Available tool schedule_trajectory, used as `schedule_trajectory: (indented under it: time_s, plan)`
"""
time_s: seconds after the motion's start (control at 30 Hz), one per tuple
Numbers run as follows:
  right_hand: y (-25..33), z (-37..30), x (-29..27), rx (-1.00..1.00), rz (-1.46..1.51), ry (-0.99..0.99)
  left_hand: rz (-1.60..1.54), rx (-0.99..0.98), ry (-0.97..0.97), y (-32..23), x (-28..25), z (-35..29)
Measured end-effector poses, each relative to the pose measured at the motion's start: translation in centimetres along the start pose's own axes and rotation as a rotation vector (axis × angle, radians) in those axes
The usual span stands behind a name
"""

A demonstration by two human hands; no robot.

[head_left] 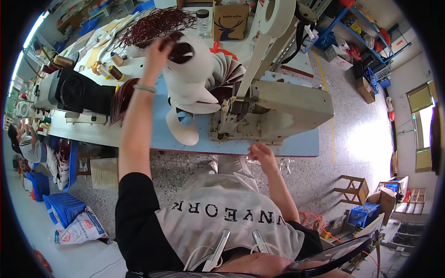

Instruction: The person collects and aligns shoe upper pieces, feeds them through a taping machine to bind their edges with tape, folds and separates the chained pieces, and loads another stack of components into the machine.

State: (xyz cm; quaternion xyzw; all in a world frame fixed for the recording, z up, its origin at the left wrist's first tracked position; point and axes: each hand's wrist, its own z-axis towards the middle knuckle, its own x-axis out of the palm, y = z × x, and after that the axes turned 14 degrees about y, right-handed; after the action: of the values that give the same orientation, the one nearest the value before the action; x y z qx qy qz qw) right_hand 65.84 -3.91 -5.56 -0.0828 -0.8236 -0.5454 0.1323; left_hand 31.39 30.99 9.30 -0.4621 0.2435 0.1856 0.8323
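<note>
My left hand (159,52) reaches far over the table. Its fingers are closed on the upper edge of a curved white piece with a dark red face (181,52), which looks like a shoe upper part. Below it, more white pieces (183,127) hang together in a chain beside the beige machine (292,111). A fan of similar pieces (228,69) lies behind them. At the table's front edge, right of the machine's working end, my right hand (262,153) is held with curled fingers. What it holds, if anything, is hidden.
A black-and-white sewing machine (69,92) stands at the left, with thread spools (116,72) behind it. Dark red strips (157,25), a jar (202,23) and a paper bag (230,22) lie at the back. A tape roll (278,16) hangs above the beige machine.
</note>
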Motion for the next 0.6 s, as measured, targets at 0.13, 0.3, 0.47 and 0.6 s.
schedule_trajectory:
  time_s: [0.13,0.3,0.47,0.6]
  plan:
    - [-3.2,-1.5,1.2,0.121,-0.198,0.118,-0.380,-0.162,-0.016,-4.3,-10.8,-0.5]
    - [-5.0,0.1,3.3,-0.001,-0.346,0.425,-0.418,0.042,0.023,-9.4,-25.5,-10.9]
    - [-0.4,-1.3,7.5,-0.062,-0.655,0.552,-0.174,0.337,0.234,-16.2,-30.2,-22.4]
    - [2.4,-3.5,10.7,-0.102,-0.832,0.608,0.140,0.168,0.262,-18.8,-31.5,-31.6]
